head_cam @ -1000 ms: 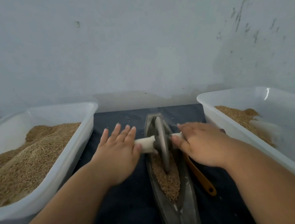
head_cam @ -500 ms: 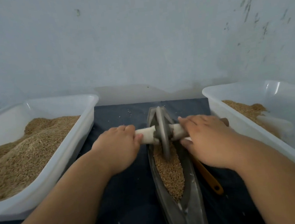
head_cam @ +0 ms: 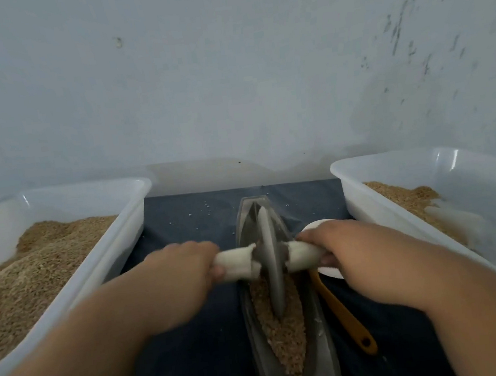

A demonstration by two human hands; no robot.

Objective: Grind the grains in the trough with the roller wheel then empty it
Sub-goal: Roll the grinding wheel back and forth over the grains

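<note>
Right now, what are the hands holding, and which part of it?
The roller wheel, by its white handles: the left hand grips the left handle, the right hand the right handle.

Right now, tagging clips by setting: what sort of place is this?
Probably a grain-grinding workbench: a metal trough with a roller wheel, a white tub of grain each side, a bare scuffed wall.

Both hands at the roller wheel [head_cam: 270, 259]: left hand [head_cam: 181, 266] and right hand [head_cam: 340, 245] grip its axle on either side.
The wheel stands in the trough [head_cam: 245, 219], with grains [head_cam: 283, 335] lying nearer than the grip. A scoop [head_cam: 341, 310] lies just right, beneath the right hand. The left tub [head_cam: 123, 242] and right tub [head_cam: 362, 202] flank the hands.
</note>
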